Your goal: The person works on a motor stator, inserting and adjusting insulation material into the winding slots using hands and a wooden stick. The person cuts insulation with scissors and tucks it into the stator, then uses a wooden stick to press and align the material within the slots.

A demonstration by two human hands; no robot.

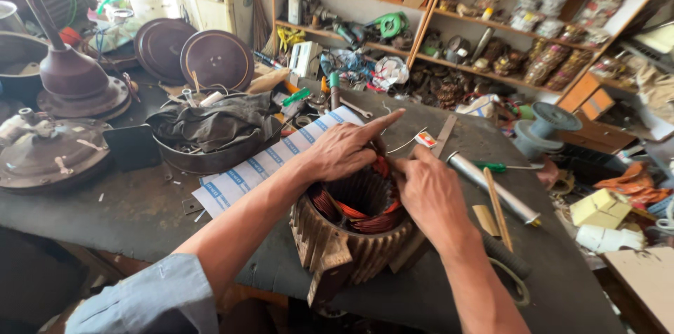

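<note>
- Motor stator (351, 236) on bench (140, 215), right under both hands.
- Left hand (342, 151) rests on stator rim, index finger out straight.
- Right hand (428, 190) fingers pinched at copper windings (365, 218).
- Beyond left hand: striped paper sheet (267, 165), basin of cloth (214, 130).

Copper-orange windings (354, 209) (brown stator (337, 250))

left hand (342, 151) on rim of ribbed brown metal motor stator with copper windings (351, 232) | right hand (430, 190) fingertips at windings | dark workbench (133, 211)
</note>
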